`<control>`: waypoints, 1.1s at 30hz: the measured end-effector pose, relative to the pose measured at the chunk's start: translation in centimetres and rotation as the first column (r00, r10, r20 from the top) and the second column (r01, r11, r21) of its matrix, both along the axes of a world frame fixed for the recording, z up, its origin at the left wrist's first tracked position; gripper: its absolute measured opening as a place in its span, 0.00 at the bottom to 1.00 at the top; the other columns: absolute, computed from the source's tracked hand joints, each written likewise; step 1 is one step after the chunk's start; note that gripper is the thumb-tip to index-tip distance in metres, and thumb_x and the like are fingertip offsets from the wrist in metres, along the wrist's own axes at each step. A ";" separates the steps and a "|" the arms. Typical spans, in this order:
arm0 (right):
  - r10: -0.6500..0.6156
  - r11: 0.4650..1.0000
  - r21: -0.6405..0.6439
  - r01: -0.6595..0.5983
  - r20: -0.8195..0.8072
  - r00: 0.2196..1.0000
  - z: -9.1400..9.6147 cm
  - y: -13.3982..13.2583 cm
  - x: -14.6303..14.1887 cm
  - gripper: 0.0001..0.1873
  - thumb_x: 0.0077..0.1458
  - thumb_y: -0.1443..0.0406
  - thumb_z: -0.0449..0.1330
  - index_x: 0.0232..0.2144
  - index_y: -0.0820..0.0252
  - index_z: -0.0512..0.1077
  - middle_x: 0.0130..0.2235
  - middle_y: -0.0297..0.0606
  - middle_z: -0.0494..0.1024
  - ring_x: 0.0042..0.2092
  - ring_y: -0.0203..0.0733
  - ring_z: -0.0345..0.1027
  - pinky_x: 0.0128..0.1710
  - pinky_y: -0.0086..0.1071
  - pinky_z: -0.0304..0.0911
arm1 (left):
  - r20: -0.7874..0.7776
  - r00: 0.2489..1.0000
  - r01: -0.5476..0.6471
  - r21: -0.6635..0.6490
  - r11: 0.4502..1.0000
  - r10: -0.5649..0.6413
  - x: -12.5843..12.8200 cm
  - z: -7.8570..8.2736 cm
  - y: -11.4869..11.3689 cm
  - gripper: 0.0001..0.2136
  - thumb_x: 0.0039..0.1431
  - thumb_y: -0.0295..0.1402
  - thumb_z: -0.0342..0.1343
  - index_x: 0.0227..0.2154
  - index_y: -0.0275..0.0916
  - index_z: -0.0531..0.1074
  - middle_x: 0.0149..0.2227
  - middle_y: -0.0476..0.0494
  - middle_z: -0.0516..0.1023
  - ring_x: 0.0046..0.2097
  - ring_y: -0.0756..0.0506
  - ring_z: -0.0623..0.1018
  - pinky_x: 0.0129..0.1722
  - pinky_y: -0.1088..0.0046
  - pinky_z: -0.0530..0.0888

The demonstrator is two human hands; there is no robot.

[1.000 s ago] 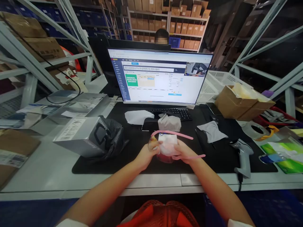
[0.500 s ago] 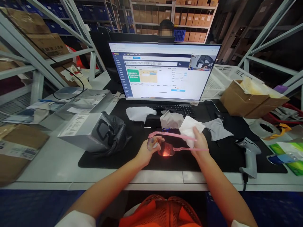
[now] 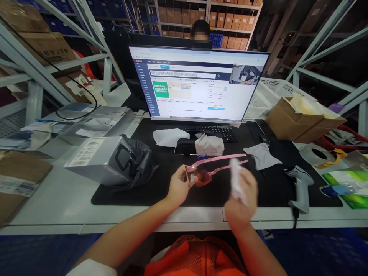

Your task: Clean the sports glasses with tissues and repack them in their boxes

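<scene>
My left hand pinches a pair of pink sunglasses by the front, with both temple arms pointing away to the right above the black mat. My right hand, smeared by motion, is closed around a crumpled white cloth or tissue, apart from the glasses. Behind the glasses lie a pale grey pouch, a black case and a folded white cloth. A grey cloth rests on the mat to the right.
A silver-grey box in a black plastic bag stands at left. A monitor and keyboard are at the back. On the right are a barcode scanner, a tape roll and a cardboard box. A person is beyond the monitor.
My right hand has come away from the temple arms and moved down toward me with the white cloth. The sunglasses have tilted, their arms now slanting up to the right.
</scene>
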State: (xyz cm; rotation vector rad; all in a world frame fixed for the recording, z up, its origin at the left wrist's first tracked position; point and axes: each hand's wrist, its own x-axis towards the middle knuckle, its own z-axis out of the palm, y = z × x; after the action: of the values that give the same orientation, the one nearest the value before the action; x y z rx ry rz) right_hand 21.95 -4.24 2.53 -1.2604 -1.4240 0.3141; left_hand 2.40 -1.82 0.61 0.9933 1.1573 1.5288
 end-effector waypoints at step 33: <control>0.339 0.928 -0.197 -0.316 0.799 0.496 -2.2 1.3 -2.9 0.27 0.65 0.69 0.50 0.65 0.56 0.62 0.68 0.46 0.62 0.72 0.60 0.43 0.62 0.78 0.24 | 0.190 0.981 0.005 -0.168 0.986 0.027 -1.6 0.4 1.4 0.22 0.35 0.42 0.76 0.33 0.35 0.80 0.32 0.46 0.81 0.34 0.49 0.77 0.41 0.71 0.72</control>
State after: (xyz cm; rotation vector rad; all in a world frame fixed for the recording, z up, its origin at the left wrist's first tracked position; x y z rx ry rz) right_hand 19.02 -2.96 0.32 -1.1844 -2.5155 -0.0520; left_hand 0.78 -0.40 0.97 0.7115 1.1344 1.4739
